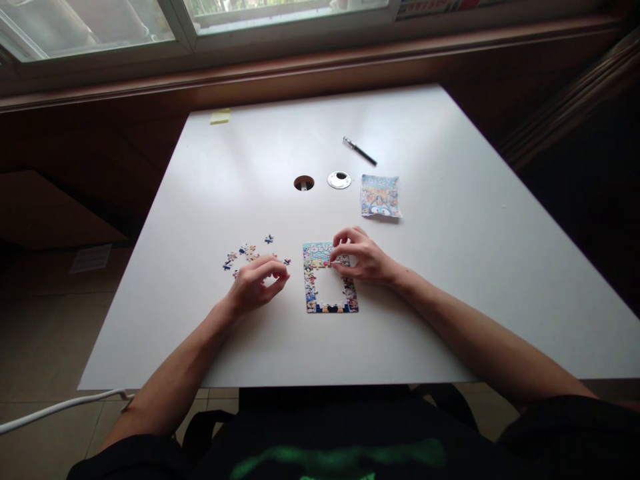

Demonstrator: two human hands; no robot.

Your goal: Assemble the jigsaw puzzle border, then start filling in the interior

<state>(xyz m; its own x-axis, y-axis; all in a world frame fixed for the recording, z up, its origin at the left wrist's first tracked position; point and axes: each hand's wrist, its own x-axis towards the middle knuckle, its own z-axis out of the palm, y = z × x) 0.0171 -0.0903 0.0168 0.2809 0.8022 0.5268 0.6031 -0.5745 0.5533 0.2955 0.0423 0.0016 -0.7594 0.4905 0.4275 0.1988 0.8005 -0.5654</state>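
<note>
A jigsaw puzzle (pixel 310 290) with a colourful cartoon border lies on the white table, its middle showing bare white. My right hand (pixel 367 259) reaches over its upper right part, thumb and fingers pinched on a small puzzle piece (pixel 334 263), mostly covered by the fingertips. To the left of the puzzle, my left hand (pixel 255 283) hovers low with thumb and index finger curled into a ring, tips together; whether anything is between them cannot be made out. Loose puzzle pieces (pixel 249 251) are scattered just beyond my left hand, some partly hidden by it.
A crumpled printed packet (pixel 381 197) lies beyond my right hand. Farther back are a black pen (pixel 360 151), a round metal cover (pixel 339 180) and a cable hole (pixel 304 183) in the table (pixel 240 173). A yellow sticky note (pixel 220 117) is at the far left corner.
</note>
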